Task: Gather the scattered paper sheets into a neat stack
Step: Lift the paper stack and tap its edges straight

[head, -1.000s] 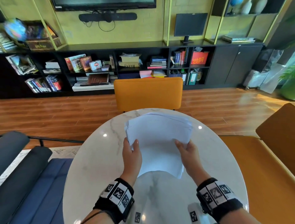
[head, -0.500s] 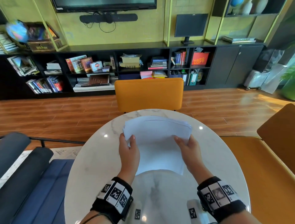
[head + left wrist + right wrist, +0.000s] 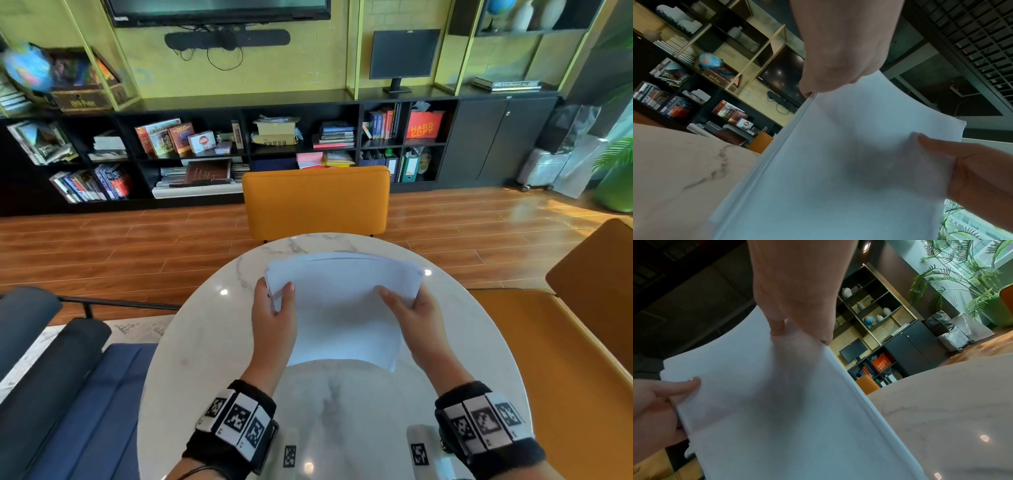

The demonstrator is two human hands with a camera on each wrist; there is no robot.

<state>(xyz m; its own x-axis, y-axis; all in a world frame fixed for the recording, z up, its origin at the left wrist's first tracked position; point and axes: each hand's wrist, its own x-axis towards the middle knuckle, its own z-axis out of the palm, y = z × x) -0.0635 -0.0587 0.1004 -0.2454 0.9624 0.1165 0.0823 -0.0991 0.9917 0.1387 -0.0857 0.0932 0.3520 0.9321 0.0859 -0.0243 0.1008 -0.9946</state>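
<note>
Lower frame, head view: two wrists w/ black marker bands reach up-frame over the round marble table (image 3: 191,342); left hand (image 3: 274,318) and right hand (image 3: 412,313) sit at frame centre, each w/ thumb on top and fingers curled under, pinching opposite side edges of the paper stack (image 3: 342,308). The stack lies btwn the hands, held tilted above the tabletop, near edge at centre frame, far edge sagging toward upper centre; sheet edges roughly aligned, a few offset at the far edge. Beyond, upper centre: orange chair (image 3: 317,202), then bookshelf (image 3: 171,150) across the top.
</note>
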